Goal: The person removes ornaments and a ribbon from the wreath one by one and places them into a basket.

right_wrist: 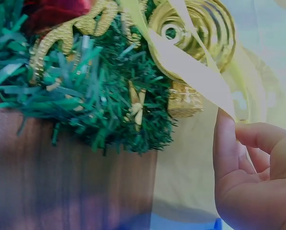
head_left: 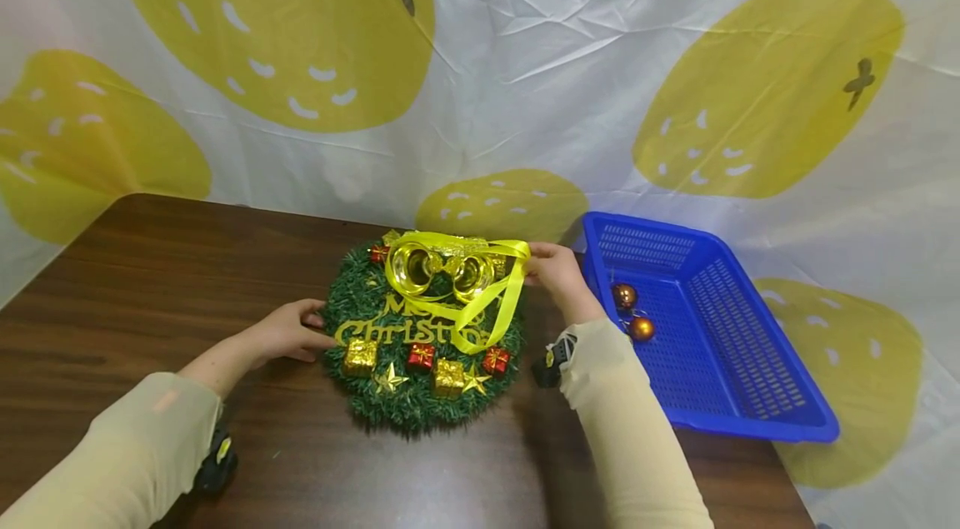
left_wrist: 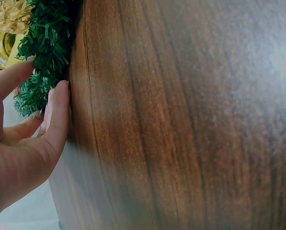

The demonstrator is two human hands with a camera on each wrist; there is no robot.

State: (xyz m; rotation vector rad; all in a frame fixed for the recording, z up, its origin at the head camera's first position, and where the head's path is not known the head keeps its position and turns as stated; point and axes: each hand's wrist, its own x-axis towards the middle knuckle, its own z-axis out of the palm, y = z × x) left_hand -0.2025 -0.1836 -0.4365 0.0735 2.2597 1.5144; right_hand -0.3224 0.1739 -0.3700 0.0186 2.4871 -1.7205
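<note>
A green Christmas wreath [head_left: 420, 416] lies on the table, decorated with gold lettering [head_left: 420, 332], small gold and red gift boxes [head_left: 448, 377] and gold stars. Two shiny gold bells [head_left: 412, 266] rest on its upper part, their mouths facing me. My left hand [head_left: 288, 332] grips the wreath's left edge, thumb and fingers on either side of the green tinsel [left_wrist: 49, 40]. At the upper right, my right hand [head_left: 553, 271] pinches the yellow ribbon [right_wrist: 196, 72] between thumb and finger. Loops of that ribbon hang down over the bells and the lettering.
A blue plastic basket [head_left: 750, 429] stands at the right, with two shiny orange-brown balls [head_left: 641, 329] inside. The brown wooden table [head_left: 187, 287] meets a white cloth [head_left: 525, 96] printed with yellow fruit at its back edge.
</note>
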